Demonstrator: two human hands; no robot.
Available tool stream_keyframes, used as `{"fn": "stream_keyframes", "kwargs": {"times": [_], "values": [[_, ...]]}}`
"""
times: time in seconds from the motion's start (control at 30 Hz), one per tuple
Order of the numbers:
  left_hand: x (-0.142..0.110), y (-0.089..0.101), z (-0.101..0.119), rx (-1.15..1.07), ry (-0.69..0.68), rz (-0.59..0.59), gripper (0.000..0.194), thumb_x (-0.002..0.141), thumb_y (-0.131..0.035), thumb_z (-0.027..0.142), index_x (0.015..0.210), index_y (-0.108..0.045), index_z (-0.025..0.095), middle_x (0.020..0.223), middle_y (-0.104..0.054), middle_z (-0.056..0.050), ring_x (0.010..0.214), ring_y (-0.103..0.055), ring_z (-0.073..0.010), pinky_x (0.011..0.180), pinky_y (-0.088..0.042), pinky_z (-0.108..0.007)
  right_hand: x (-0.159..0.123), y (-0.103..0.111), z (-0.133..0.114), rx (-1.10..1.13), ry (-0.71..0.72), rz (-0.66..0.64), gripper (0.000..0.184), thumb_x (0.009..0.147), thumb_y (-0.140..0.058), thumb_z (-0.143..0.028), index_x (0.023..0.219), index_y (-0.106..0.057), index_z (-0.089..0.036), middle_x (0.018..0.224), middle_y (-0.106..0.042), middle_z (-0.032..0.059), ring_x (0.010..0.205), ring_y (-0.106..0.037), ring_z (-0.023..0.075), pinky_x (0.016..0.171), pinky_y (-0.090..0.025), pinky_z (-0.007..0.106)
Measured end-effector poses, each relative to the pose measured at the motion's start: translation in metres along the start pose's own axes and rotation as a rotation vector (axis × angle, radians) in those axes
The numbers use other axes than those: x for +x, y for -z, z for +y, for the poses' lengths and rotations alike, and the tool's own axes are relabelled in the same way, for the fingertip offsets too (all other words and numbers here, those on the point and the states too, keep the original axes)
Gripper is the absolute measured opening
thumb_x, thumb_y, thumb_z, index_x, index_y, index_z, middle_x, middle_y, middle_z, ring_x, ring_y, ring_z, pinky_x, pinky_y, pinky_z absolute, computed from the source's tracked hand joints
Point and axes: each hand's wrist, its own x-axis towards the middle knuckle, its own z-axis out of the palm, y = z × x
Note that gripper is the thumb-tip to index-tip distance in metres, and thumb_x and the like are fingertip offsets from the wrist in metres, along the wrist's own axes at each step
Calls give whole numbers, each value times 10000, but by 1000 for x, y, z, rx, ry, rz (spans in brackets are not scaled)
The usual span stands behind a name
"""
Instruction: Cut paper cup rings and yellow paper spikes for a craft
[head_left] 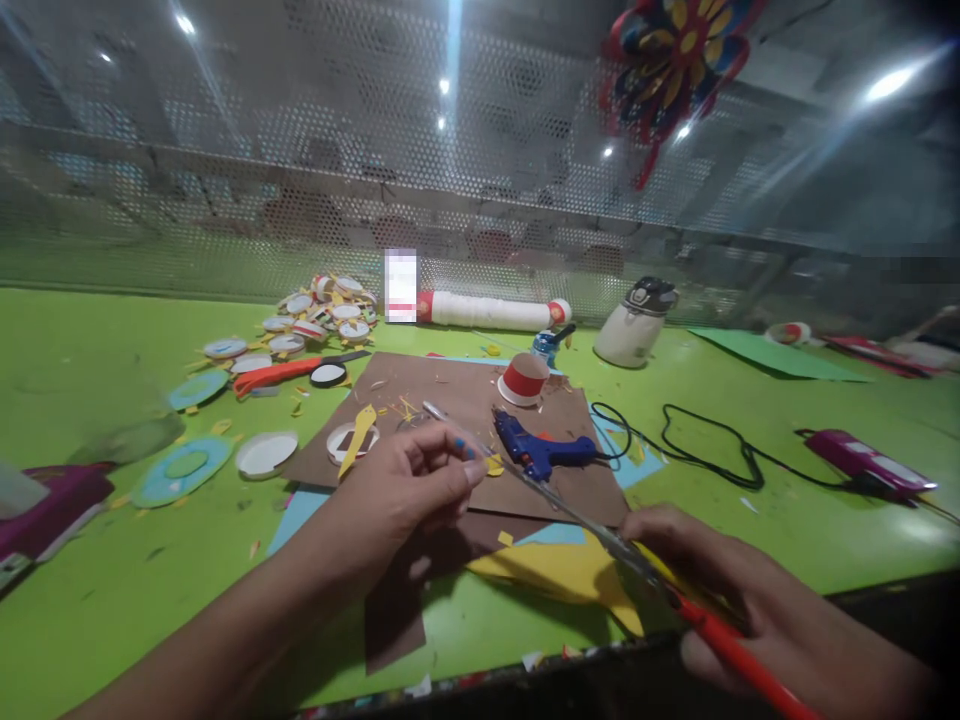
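Note:
My left hand is above the brown cardboard sheet, thumb and fingertips pinched together. A small yellow piece shows beside the thumb tip; I cannot tell whether it is held. My right hand grips scissors with red and yellow handles, their long blades pointing up and left past the left fingertips. Below the blades lies a yellow paper cutout. A blue hot glue gun rests on the cardboard behind the scissors, near a red and white paper cup.
A white lid with a yellow strip is left of the glue gun. Farther left are turquoise rings, an orange-handled cutter and a heap of decorated discs. A black cord joins the purple device at right. A white jar stands behind.

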Motion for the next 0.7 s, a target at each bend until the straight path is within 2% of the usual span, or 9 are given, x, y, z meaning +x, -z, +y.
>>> {"fn": "stream_keyframes", "kwargs": {"times": [0.07, 0.13, 0.37, 0.5, 0.6, 0.7], "values": [[0, 1, 0, -3, -8, -10, 180, 775, -708, 300, 777, -581, 172, 546, -437, 81, 478, -336, -32, 453, -243, -166, 9, -1, -9, 60, -26, -128, 467, 688, -622, -196, 1128, -528, -322, 1033, -642, 10, 906, -621, 212, 796, -513, 278], [0, 2, 1, 10, -11, -5, 162, 783, -700, 294, 780, -590, 175, 554, -440, 77, 485, -344, -33, 457, -253, -164, 13, -1, -9, 81, -41, -163, 483, 703, -612, -182, 1151, -499, -324, 1066, -622, 17, 961, -596, 227, 848, -487, 310], [-1, 0, 1, 33, 35, 5, 168, 775, -693, 334, 816, -611, 194, 539, -463, 67, 464, -387, -57, 436, -276, -173, 6, -5, 2, 9, 5, -53, 485, 683, -661, -190, 1146, -558, -294, 1212, -622, 52, 1119, -575, 287, 875, -499, 309], [-1, -2, 1, 34, 69, 37, 221, 746, -708, 377, 833, -612, 198, 525, -461, 68, 425, -374, -59, 401, -266, -173, 5, -2, 1, -10, 86, -10, 457, 700, -698, -256, 1145, -593, -269, 1215, -643, 62, 1106, -604, 287, 853, -527, 290], [-2, -4, -1, 50, 68, 68, 202, 753, -697, 368, 830, -620, 198, 502, -447, 72, 397, -344, -50, 384, -241, -167, 5, -1, 0, -23, 123, 12, 461, 709, -715, -298, 1157, -612, -255, 1215, -651, 69, 1096, -616, 287, 793, -551, 265], [-3, -6, -2, 39, 74, 81, 188, 745, -702, 354, 805, -624, 194, 507, -454, 63, 409, -367, -53, 390, -241, -165, 5, -3, 0, -37, 153, 20, 458, 718, -718, -326, 1159, -619, -251, 1195, -665, 67, 1060, -636, 273, 798, -549, 261]]}}
